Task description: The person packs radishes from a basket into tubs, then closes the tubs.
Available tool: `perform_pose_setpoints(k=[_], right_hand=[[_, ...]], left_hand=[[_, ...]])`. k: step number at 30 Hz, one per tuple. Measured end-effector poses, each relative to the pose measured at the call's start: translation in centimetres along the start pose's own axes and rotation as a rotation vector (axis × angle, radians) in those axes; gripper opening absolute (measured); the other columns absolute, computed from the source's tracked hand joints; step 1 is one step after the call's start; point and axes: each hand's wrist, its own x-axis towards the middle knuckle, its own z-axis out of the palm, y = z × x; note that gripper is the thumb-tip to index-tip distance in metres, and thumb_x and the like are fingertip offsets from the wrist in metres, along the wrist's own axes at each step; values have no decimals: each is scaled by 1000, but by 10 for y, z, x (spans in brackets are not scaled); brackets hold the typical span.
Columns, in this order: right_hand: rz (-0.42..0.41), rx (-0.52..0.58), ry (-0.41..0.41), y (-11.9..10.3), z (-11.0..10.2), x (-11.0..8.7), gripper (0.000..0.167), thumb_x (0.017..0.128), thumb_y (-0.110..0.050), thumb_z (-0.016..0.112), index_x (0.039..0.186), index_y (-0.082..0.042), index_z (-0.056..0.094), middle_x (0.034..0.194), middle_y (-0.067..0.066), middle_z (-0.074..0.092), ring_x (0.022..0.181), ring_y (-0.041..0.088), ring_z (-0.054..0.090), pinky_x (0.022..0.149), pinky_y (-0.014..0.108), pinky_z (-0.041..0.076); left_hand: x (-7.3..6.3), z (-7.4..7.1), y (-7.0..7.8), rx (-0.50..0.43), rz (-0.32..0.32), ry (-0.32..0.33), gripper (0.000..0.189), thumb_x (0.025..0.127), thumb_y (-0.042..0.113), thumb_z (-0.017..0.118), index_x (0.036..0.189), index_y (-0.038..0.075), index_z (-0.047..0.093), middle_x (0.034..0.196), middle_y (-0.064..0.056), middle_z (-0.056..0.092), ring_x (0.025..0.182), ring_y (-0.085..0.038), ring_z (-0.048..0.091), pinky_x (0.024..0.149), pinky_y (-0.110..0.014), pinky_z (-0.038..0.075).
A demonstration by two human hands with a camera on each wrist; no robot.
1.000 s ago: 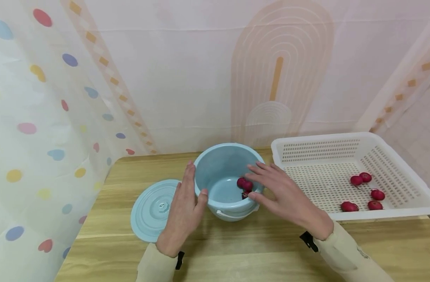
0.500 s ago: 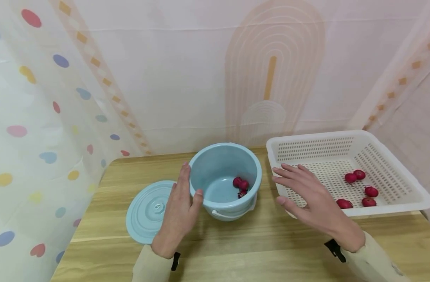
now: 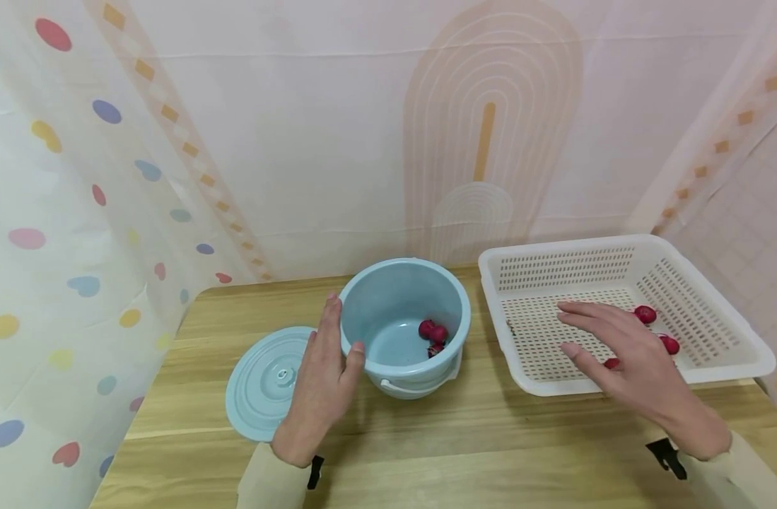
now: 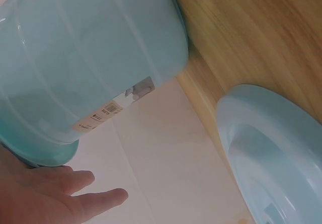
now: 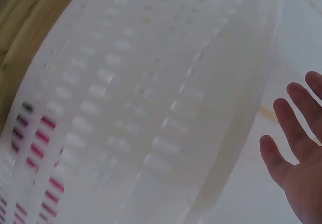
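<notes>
My left hand (image 3: 321,389) rests with straight fingers against the left side of a light blue bucket (image 3: 406,371). In the left wrist view those fingers touch the bucket rim (image 4: 58,153). Several red radishes (image 3: 439,334) lie in the bucket. Above the front of a white slotted plastic basket (image 3: 534,387) hovers my right hand (image 3: 636,360), fingers spread and holding nothing. Radishes (image 3: 645,314) in the basket show past this hand, which partly hides some of them. Red patches show through the slotted basket wall (image 5: 221,78) in the right wrist view, with my fingers outside it.
A round blue lid (image 3: 261,385) with a small knob lies on the wooden table (image 3: 420,452), left of the bucket and partly under my left forearm in view. Behind the table hangs a patterned curtain (image 3: 312,141). The bucket's handle (image 3: 420,389) hangs down at the front.
My right hand has moved right, from the bucket's rim to above the basket. The left hand stays at the bucket's side. The whole view has shifted slightly.
</notes>
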Motion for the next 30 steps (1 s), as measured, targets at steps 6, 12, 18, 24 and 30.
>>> perform_pose_setpoints(k=[6,12,18,24,30], right_hand=[[-4,-48,-17,18,-13,-6,52,102,-50,60,122,-4,74,123,12,73,132,-6,47,113,14,30],[62,-52,-113,32,-29,-11,34,91,-19,79,122,-6,73,119,13,73,123,-10,50,107,7,30],[163,-93,-222,46,-39,-15,42,83,-9,85,123,-14,74,118,2,74,107,-6,61,94,3,37],[187,-70,-306,60,-49,-16,37,87,-11,82,123,-14,74,118,-11,72,99,-6,62,74,9,48],[286,-9,-387,69,-58,-16,33,92,-9,77,124,-14,73,117,-24,68,96,-6,63,69,17,52]], left_hand=[[0,-1,-1,2,-1,1,71,108,40,44,164,2,21,170,-14,22,152,-36,33,114,-71,28],[0,-1,-1,8,0,0,72,108,39,45,163,1,21,170,-16,23,151,-37,33,114,-71,29],[0,-2,0,8,3,0,72,107,38,46,163,0,21,170,-17,23,151,-37,34,114,-71,29],[0,-1,0,8,5,3,72,107,38,46,163,0,23,169,-16,24,151,-36,34,113,-71,30],[1,-1,0,7,6,5,71,107,39,45,163,0,23,170,-16,24,151,-36,34,113,-71,30]])
